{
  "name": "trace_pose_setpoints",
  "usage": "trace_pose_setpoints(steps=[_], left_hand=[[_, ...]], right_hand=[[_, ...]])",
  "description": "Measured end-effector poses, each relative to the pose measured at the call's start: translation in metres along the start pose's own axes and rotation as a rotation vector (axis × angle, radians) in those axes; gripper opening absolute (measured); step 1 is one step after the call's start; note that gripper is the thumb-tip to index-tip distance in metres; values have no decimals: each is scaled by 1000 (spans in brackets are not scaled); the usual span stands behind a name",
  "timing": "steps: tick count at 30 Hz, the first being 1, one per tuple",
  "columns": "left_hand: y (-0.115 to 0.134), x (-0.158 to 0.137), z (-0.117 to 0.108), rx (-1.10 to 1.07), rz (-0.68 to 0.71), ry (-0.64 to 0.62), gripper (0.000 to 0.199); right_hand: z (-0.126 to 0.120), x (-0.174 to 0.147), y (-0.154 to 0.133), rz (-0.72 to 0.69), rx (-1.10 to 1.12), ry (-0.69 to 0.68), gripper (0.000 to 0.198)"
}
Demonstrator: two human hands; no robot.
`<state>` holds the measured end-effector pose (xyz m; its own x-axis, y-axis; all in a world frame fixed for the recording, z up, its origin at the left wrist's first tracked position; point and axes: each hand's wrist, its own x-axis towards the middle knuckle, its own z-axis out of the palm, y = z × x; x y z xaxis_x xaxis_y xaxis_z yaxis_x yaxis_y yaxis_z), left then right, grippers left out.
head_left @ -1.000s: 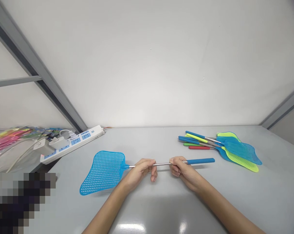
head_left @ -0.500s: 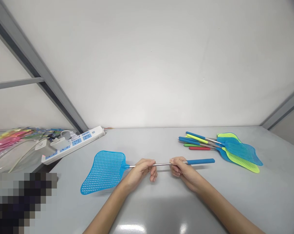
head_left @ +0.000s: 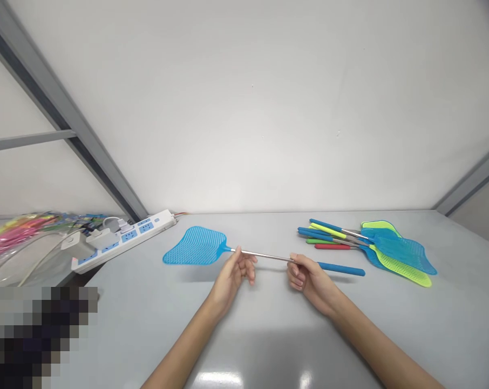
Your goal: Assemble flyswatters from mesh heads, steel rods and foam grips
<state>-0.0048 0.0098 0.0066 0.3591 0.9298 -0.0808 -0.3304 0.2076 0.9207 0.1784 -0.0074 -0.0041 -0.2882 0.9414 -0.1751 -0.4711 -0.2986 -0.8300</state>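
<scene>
One long fly swatter (head_left: pixel 269 256), with a flared blue plastic mesh head (head_left: pixel 198 247), a thin silvery metal rod (head_left: pixel 260 254) and a slim blue handle (head_left: pixel 344 269), is held crosswise above the smooth grey table (head_left: pixel 252 346). The left hand (head_left: pixel 228 278) pinches the rod close to the head, its other fingers curled loosely; the right hand (head_left: pixel 309 278) pinches it just short of the handle, which sticks out to that hand's right. The head lies left of the left hand, its mesh seen at a low slant.

A light, even pinch at both places would seem to serve the person best, with any turn made by the fingertips, since so thin a rod would probably flex under force.

Beyond the right hand and to its right lies a heap of blue and yellow-green plastic mesh swatters (head_left: pixel 398 251), their blue, yellow, green and red handles pointing back towards the hands; swung wide, the held handle might catch the nearest, red one. Well left of the left hand sits a long white power strip with blue socket panels (head_left: pixel 129 236), which the head could knock. Farther left are clear plastic bags of brightly coloured items (head_left: pixel 21 232), contents unclear
</scene>
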Motion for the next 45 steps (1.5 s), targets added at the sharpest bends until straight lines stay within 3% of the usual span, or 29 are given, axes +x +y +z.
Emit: trace_pose_setpoints(steps=[9, 15, 26, 30, 38, 45], left_hand=[[5, 1, -6, -119, 177, 250, 43], [2, 3, -10, -104, 199, 319, 39], [2, 3, -13, -64, 152, 198, 43], [-1, 4, -11, 55, 183, 208, 39], [-14, -1, 1, 441, 148, 7, 38], [-14, -8, 7, 540, 87, -150, 35]], right_hand=[[2, 0, 1, 9, -49, -17, 33], [5, -2, 6, 33, -49, -43, 32], [8, -5, 4, 1, -95, -98, 32], [11, -7, 6, 12, -107, -129, 31], [18, -8, 11, 29, -138, -186, 30], [20, -7, 18, 59, -160, -225, 35]])
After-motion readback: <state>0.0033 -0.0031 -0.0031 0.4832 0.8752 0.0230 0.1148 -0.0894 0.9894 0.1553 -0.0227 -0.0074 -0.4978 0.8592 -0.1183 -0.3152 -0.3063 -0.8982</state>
